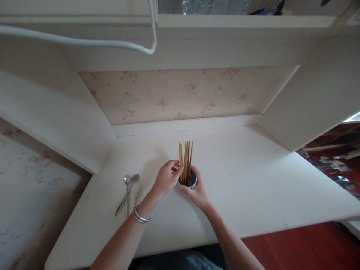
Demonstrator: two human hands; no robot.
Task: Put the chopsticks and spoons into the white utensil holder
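Note:
Several wooden chopsticks stand upright in a round metal cup on the white tabletop. My right hand curls around the cup's right side, thumb across its front rim. The fingers of my left hand are pinched on chopsticks at the left of the bunch; how many they grip is hidden. Left of my left wrist, with its silver bracelets, lie a metal spoon, a thinner long-handled spoon and a white spoon-like utensil, partly covered by my forearm.
White side panels flank the table, and a floral-papered wall backs it. Overhead runs a shelf edge, with a white cable hanging below it. Cutlery lies on a red surface at the far right.

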